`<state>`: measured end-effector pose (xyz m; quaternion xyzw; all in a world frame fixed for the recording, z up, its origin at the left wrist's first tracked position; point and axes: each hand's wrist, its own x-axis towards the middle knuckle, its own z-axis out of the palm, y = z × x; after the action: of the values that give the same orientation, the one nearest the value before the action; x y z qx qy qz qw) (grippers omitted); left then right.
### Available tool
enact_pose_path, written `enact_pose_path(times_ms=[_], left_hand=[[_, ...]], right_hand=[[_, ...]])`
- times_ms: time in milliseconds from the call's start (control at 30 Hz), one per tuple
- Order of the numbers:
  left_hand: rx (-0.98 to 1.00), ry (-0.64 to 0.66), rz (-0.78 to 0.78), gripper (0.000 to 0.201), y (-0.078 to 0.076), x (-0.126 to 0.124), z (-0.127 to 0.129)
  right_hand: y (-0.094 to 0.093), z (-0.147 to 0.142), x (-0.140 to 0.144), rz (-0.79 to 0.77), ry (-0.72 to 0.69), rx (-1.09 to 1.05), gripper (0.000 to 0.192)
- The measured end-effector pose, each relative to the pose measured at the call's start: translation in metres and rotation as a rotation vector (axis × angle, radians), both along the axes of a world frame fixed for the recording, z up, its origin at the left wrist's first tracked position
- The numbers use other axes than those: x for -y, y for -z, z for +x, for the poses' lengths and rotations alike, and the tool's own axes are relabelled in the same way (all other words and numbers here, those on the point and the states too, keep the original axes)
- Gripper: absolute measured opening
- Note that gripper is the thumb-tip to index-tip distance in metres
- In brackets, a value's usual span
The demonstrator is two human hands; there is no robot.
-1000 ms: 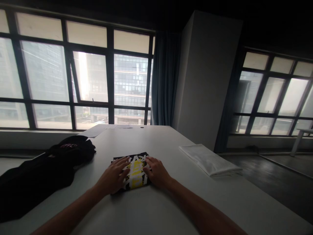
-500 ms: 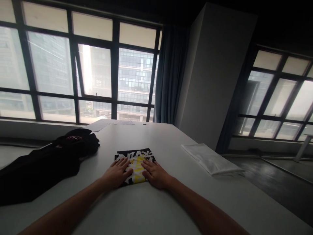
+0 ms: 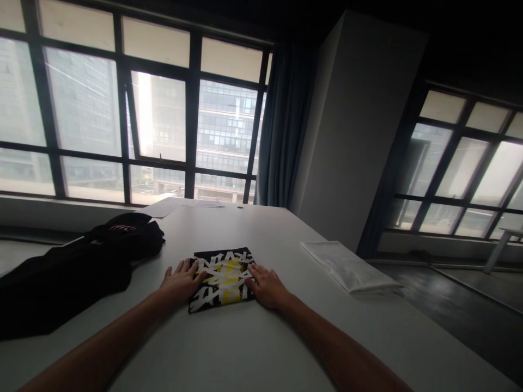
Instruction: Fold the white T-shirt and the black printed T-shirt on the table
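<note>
A black folded garment with bold white and yellow lettering lies flat on the white table in front of me. My left hand rests at its left edge, fingers stretched out, the thumb side over the cloth. At the right edge lies my right hand, palm down, with its fingertips on the print. Neither hand grips the cloth. Whether it is a T-shirt cannot be told from its folded shape.
A heap of black clothing covers the table's left side. Folded white cloth lies near the right edge. Paper sheets and a small dark round spot are at the far end. Beyond stand windows, a curtain and a pillar.
Both hands have slid outward from the middle of the folded garment to its sides, the left hand farther, uncovering more of the print. The view has shifted slightly.
</note>
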<state>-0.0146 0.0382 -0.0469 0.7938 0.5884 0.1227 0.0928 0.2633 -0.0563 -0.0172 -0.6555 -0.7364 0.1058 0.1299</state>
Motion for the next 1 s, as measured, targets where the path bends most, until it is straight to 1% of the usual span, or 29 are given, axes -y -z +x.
enact_pose_path(times_ms=[67,167,233,300,367,467,567,633,667,733,833,900,1000], left_hand=[[-0.004,-0.011,-0.013,0.073,0.004,-0.005,-0.007],[-0.015,0.005,-0.008,0.070,0.006,-0.005,-0.012],[-0.033,0.003,-0.004,0.070,0.005,-0.001,-0.011],[-0.063,-0.011,-0.019,0.070,0.004,0.003,-0.007],[-0.088,-0.009,-0.019,0.067,0.004,0.006,-0.005],[-0.083,0.035,0.015,0.061,0.005,0.007,-0.005],[-0.073,0.047,0.013,0.060,0.004,0.008,-0.005],[-0.077,0.028,-0.009,0.062,0.001,0.011,-0.003],[-0.074,0.019,-0.017,0.063,-0.001,0.013,-0.002],[-0.067,0.002,-0.020,0.065,-0.005,0.017,0.002],[-0.088,-0.041,-0.037,0.072,-0.010,0.024,0.007],[-0.111,-0.053,-0.052,0.077,-0.013,0.027,0.010],[-0.131,-0.056,-0.055,0.080,-0.016,0.028,0.011]], right_hand=[[0.000,0.002,-0.001,0.010,0.058,0.016,0.064],[-0.001,0.005,-0.002,0.082,0.145,0.063,0.067],[-0.002,0.005,-0.003,0.129,0.171,0.073,0.063],[-0.004,0.006,-0.004,0.152,0.174,0.027,0.056],[-0.005,0.006,-0.005,0.164,0.156,-0.081,0.049],[-0.007,0.009,-0.008,0.133,0.160,-0.314,0.046],[-0.005,0.015,-0.011,-0.005,0.197,-0.615,0.045],[-0.002,0.020,-0.012,-0.085,0.172,-0.786,0.045],[0.000,0.023,-0.013,-0.092,0.151,-0.825,0.044],[0.003,0.029,-0.017,-0.037,0.126,-0.786,0.042],[0.004,0.037,-0.031,0.099,0.121,-0.570,0.036],[0.003,0.042,-0.048,0.147,0.103,-0.440,0.036],[-0.003,0.050,-0.081,0.154,0.078,-0.299,0.038]])
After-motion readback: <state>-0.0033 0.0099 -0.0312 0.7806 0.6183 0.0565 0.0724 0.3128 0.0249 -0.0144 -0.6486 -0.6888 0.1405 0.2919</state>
